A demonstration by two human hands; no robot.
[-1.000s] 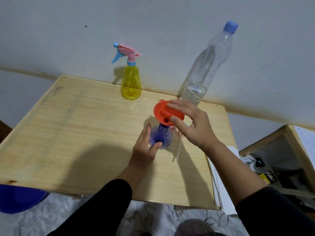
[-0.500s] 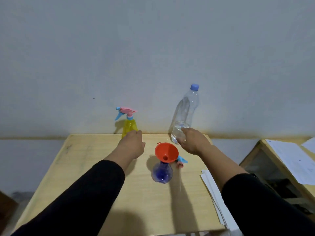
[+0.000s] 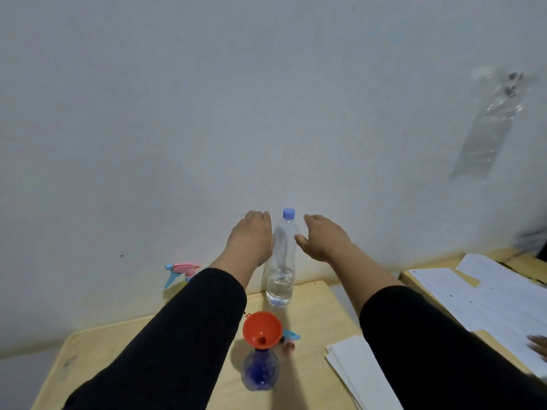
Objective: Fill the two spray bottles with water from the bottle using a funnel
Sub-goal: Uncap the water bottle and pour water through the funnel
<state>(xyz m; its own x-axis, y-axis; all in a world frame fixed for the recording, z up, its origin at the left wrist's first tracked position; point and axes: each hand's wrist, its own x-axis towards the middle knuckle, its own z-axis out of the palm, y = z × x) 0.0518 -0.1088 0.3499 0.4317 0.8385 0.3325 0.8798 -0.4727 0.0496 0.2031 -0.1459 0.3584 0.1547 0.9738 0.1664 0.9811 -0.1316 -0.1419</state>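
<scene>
A clear water bottle (image 3: 281,261) with a blue cap stands upright at the back of the wooden table (image 3: 310,315), a little water in its base. My left hand (image 3: 251,236) is beside its upper left and my right hand (image 3: 324,236) beside its upper right; both hands are relaxed and hold nothing. The blue spray bottle (image 3: 260,369) stands nearer to me with an orange funnel (image 3: 262,328) in its neck. Its removed spray head (image 3: 290,340) lies just to the right. Of the yellow spray bottle only the pink and blue trigger head (image 3: 180,270) shows; my left sleeve hides the body.
A stack of white paper (image 3: 361,374) hangs over the table's right edge. More sheets (image 3: 485,294) cover a second wooden surface at the right, where part of another hand (image 3: 538,346) shows. A clear plastic bag (image 3: 488,125) hangs on the wall.
The camera has tilted upward. Both hands rose from the table and now flank the top of the water bottle; the right hand left its base and the left hand left the yellow bottle.
</scene>
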